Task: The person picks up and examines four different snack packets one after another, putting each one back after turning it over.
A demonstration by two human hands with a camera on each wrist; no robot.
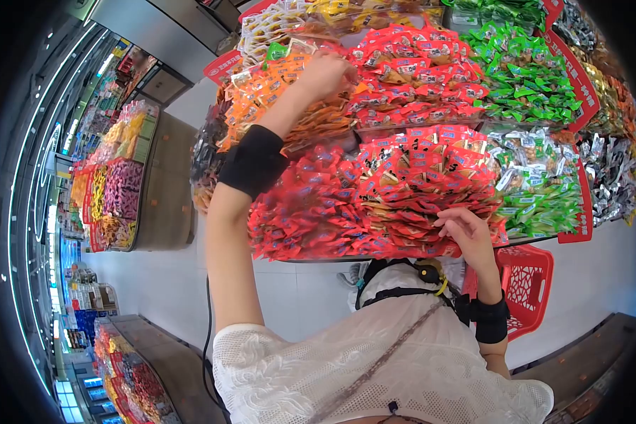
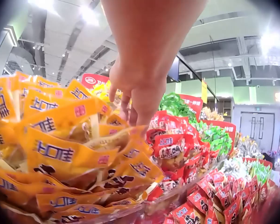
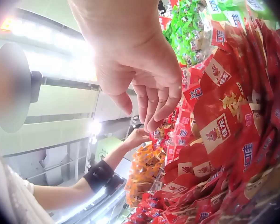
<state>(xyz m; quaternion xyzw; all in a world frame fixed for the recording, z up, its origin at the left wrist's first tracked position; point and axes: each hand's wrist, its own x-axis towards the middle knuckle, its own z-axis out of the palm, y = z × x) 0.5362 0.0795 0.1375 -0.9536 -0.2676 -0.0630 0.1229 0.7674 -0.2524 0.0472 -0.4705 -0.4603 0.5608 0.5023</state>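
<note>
My left hand (image 1: 328,74) reaches to the back of the display, where orange snack packets (image 1: 286,92) meet red snack packets (image 1: 403,63). In the left wrist view, its fingers (image 2: 126,105) point down behind the nearer orange packets (image 2: 67,149); their tips are hidden, and I cannot tell whether they pinch one. Lower on the right, my right hand (image 1: 468,233) hovers at the front of a pile of red packets (image 1: 424,169). Seen from the right wrist, its fingers (image 3: 151,100) hang relaxed and hold nothing, beside the red packets (image 3: 214,123).
Green packets (image 1: 523,71) and white-and-green ones (image 1: 537,162) fill the display's right side. A red basket (image 1: 548,283) is below the front edge at right. Another snack stand (image 1: 166,177) is off to the left, across a pale floor (image 1: 275,290).
</note>
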